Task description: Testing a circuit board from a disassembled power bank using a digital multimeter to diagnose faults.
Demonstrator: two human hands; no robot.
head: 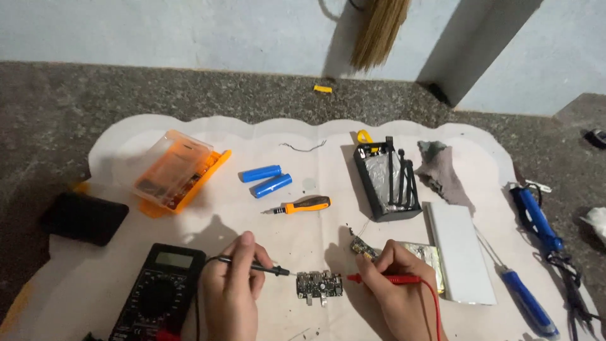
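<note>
A: Centre of attention: small circuit board (319,285), lying flat on the white sheet (303,164), near edge, between both hands.

B: Hands?

A: Left hand (232,287) pinches the black probe (262,268), tip pointing right, just short of or touching the board's left edge; can't tell which. Right hand (394,284) grips the red probe (385,278), tip at the board's right edge. Red lead runs down off the near side.

B: The meter?

A: Black multimeter (158,292) just left of the left hand, display facing up.

B: Further out?

A: Orange-handled screwdriver (302,205) just beyond the board. Two blue cylindrical cells (265,179) farther, side by side. Orange case with clear lid (173,169) at far left, tilted. Black open housing (386,180) right of centre, grey cloth (442,167) beside it. White flat shell (459,251) right of the right hand; a second small board (363,247) pokes out just beyond that hand.

B: Off the sheet?

A: Blue-handled screwdriver (527,302) at the near right, blue soldering-type tool (535,218) beyond it. Dark pad (85,218) at the left, on the stone floor.
</note>
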